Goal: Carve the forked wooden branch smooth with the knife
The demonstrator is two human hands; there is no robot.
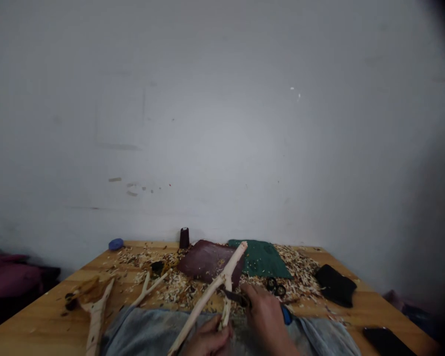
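Carving workshop: peeled branch [203,301], wood shavings [300,277] heaped across wooden table [33,329], bare white wall [207,123] behind.

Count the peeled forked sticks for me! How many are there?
3. One peeled forked stick is in the left hand. Another lies on the wooden table at the left, and a smaller one lies among the wood shavings. Shavings could hide more.

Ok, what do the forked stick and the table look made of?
The forked stick looks like peeled raw wood: pale, bare, no bark showing. The table looks like light wood with a smooth, slightly glossy finish, going by its yellowish tone, though veneer is possible.
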